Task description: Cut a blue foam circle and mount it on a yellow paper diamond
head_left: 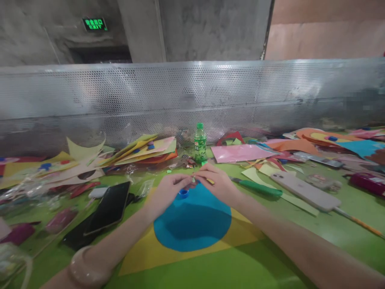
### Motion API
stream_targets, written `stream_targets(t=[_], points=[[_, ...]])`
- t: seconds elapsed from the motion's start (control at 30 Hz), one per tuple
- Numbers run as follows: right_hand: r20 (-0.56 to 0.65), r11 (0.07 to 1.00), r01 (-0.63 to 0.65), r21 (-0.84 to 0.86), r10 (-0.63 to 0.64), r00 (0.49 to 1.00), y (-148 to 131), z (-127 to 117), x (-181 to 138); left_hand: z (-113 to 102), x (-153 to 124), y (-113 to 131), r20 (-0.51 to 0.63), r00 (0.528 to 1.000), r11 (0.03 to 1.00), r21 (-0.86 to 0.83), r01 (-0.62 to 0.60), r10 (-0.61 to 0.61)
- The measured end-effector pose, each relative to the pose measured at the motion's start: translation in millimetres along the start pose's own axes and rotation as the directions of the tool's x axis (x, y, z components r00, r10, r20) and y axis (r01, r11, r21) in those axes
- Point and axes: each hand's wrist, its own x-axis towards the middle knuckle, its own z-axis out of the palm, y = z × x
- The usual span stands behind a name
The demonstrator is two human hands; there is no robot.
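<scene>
nearest the camera, a yellow sheet (144, 253) lies flat on the green table (331, 228), with a blue felt circle (192, 220) on top of it — that circle is my landmark. right at its far edge both hands meet: the left hand (167, 192) and right hand (218, 184) are pinched together on some tiny piece (194, 179), too small to make out, with a small blue ring (183, 194) lying on the circle just under the left fingers. the piece looks featherlight and easy to drop, so i'd guess fingertip pinching is the only way to hold it. left of the circle sits a black phone (110, 206). right of it, green-handled scissors (260, 188) and a white phone (303, 190). beyond the circle stands a green bottle (200, 142), with paper stacks (144, 150) on either side — then a perforated metal barrier (192, 96).
</scene>
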Motion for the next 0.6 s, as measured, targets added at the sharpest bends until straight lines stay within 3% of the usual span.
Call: stream_targets(t=[0.1,0.23,0.3,0.37,0.43,0.47,0.5,0.53,0.6], points=[[0.055,0.999,0.026,-0.039,-0.024,0.998,1.5,1.8,-1.9,3.9,-2.6,-0.5,0.014,1.000,0.999,-0.044,0.026,-0.026],[0.090,1.000,-0.001,-0.016,0.002,0.996,2.0,2.0,0.5,10.8,-7.1,5.3,0.166,0.986,0.962,-0.264,0.076,-0.033],[0.026,0.994,-0.100,0.037,0.099,0.995,2.8,-1.3,4.6,11.5,-8.2,7.3,0.215,0.976,0.952,-0.286,0.104,-0.042],[-0.017,0.954,-0.283,0.099,0.286,0.958,4.3,-8.0,9.0,8.8,-7.5,5.5,0.287,0.953,0.974,-0.174,0.147,-0.093],[0.116,0.824,-0.514,0.240,0.501,0.858,5.8,-17.2,11.5,2.8,-4.5,-0.7,0.340,0.927,0.987,0.055,0.150,-0.160],[0.281,0.714,-0.621,0.324,0.554,0.784,6.2,-21.8,11.4,-1.0,-2.2,-5.1,0.325,0.931,0.976,0.185,0.111,-0.167],[0.487,0.585,-0.711,0.389,0.525,0.698,6.1,-25.7,10.2,-5.2,0.4,-10.0,0.272,0.953,0.950,0.309,0.042,-0.130],[0.684,0.461,-0.786,0.413,0.413,0.602,5.7,-28.3,8.1,-9.4,3.2,-15.0,0.213,0.975,0.909,0.415,-0.032,-0.063],[0.905,0.307,-0.877,0.371,0.094,0.415,5.2,-28.3,1.9,-17.6,8.5,-24.3,0.166,0.986,0.816,0.567,-0.116,0.025]])
